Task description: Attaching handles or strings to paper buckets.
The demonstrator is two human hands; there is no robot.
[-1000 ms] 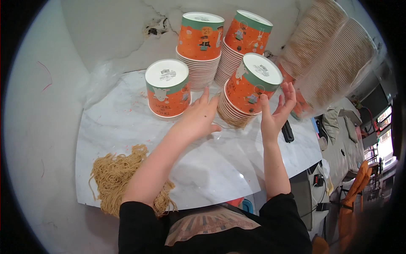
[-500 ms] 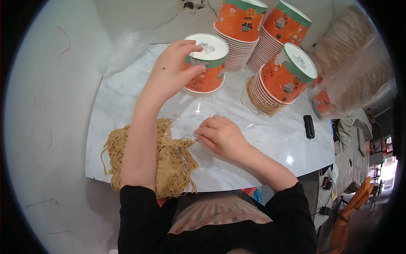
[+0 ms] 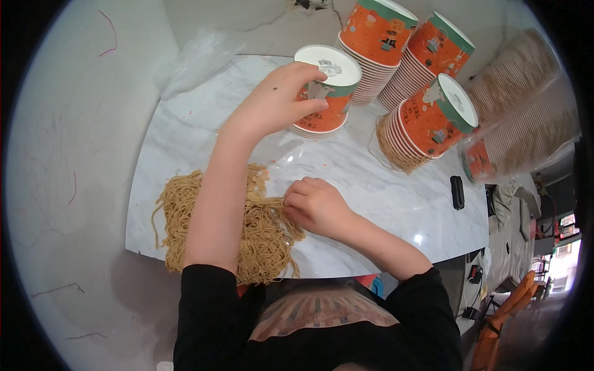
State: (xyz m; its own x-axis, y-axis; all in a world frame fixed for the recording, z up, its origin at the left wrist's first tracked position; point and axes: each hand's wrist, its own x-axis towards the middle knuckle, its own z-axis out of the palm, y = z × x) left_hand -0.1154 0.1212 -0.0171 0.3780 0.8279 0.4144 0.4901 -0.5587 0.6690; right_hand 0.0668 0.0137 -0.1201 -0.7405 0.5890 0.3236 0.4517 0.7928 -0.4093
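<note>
Marble desk (image 3: 371, 185) carries the work: left hand (image 3: 272, 105) clasps the nearest paper cup (image 3: 322, 93), right hand (image 3: 315, 204) pinches noodles (image 3: 260, 235) at the pile's edge, seemingly portioning; lifting strands cupward likely follows.

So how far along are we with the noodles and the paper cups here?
Early on. Done: nothing visibly filled; the noodle pile lies loose on the marble table. In hand: the left hand grips the nearest upside-down cup stack, while the right hand pinches at the noodles' edge. Left: the three other cup stacks stand untouched.
</note>
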